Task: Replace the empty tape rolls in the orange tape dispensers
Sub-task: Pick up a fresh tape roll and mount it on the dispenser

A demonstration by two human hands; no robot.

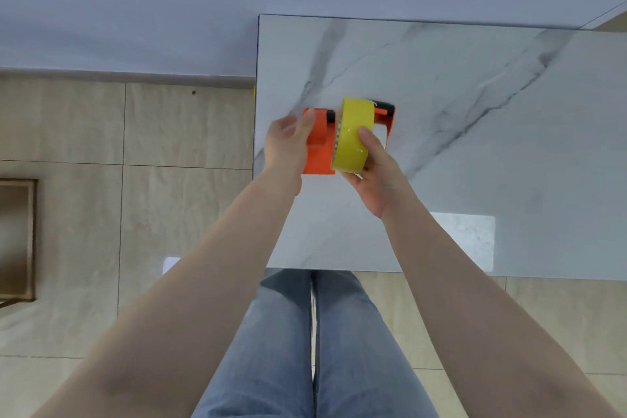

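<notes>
An orange tape dispenser (320, 149) with black parts is held above the left part of the marble table (475, 146). My left hand (286, 142) grips its orange body from the left side. A full yellow tape roll (353, 136) stands on edge against the dispenser's right side, over its hub. My right hand (373, 173) holds the roll from below, thumb pressed on its outer face. The dispenser's black and orange front end (385, 112) sticks out behind the roll. The hub itself is hidden by the roll.
The table's left edge (256, 112) runs just beside my left hand, and its near edge lies above my knees in blue jeans (315, 332). Beige floor tiles spread to the left, with a wooden frame (17, 237) at the far left.
</notes>
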